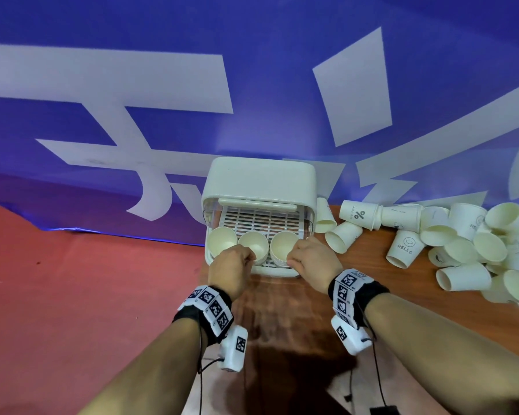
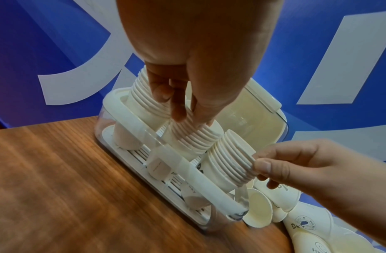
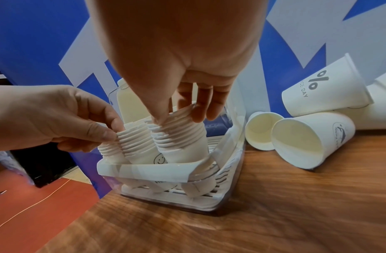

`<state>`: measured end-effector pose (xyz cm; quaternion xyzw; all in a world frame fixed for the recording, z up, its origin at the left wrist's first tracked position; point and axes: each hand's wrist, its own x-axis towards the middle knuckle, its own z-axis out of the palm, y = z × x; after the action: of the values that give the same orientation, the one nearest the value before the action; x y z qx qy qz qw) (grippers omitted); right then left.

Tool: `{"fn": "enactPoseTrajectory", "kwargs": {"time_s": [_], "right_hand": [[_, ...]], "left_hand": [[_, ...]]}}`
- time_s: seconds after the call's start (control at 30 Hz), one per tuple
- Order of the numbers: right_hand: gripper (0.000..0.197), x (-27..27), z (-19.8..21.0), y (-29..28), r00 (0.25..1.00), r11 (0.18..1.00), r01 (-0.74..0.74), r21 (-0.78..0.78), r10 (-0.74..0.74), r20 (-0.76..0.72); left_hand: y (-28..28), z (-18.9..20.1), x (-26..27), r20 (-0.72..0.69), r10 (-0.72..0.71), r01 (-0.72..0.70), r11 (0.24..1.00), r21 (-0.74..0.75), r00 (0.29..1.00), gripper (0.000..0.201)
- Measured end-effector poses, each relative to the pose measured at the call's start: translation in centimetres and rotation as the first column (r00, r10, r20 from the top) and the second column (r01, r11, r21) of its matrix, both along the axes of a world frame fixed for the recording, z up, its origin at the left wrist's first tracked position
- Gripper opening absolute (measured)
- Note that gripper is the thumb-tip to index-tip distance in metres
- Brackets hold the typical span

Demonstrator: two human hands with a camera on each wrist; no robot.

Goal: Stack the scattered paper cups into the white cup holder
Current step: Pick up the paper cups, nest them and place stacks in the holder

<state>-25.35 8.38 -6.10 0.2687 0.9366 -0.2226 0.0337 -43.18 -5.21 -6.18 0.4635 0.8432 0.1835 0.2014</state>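
The white cup holder (image 1: 261, 181) stands on the table with its lid up and three nested stacks of paper cups leaning inside it. My left hand (image 1: 250, 256) pinches the rims of the middle stack (image 2: 194, 138) between thumb and fingers. My right hand (image 1: 291, 260) pinches the rims of the right stack (image 3: 181, 135) in the same way. The left stack (image 1: 222, 241) stands untouched. From the left wrist, the right hand (image 2: 263, 172) shows at the right stack's top edge. From the right wrist, the left hand (image 3: 114, 131) grips the middle stack.
Several loose paper cups (image 1: 462, 244) lie scattered on the wooden table (image 1: 282, 310) to the holder's right, some printed, like the "%" cup (image 3: 324, 89). A blue banner (image 1: 162, 115) hangs right behind the holder. The table's left edge drops to a red floor (image 1: 72, 295).
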Motion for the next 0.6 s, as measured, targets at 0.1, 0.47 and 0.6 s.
{"fn": "enactPoseTrajectory", "kwargs": {"time_s": [0.1, 0.47, 0.6], "right_hand": [[0.028, 0.0, 0.2, -0.2, 0.999, 1.0, 0.011, -0.028, -0.009, 0.047], [0.03, 2.6, 3.1, -0.1, 0.976, 0.977, 0.142, -0.157, -0.165, -0.142], [0.028, 5.2, 4.2, 0.0, 0.96, 0.964, 0.181, -0.193, -0.216, -0.179]], "left_hand": [[-0.2, 0.3, 0.4, 0.026, -0.018, 0.017, 1.0, 0.016, 1.0, 0.017], [0.2, 3.2, 2.6, -0.001, -0.055, 0.055, 0.992, 0.118, 0.998, 0.018], [1.0, 3.9, 4.9, -0.009, -0.077, 0.077, 0.983, 0.165, 0.997, 0.016]]}}
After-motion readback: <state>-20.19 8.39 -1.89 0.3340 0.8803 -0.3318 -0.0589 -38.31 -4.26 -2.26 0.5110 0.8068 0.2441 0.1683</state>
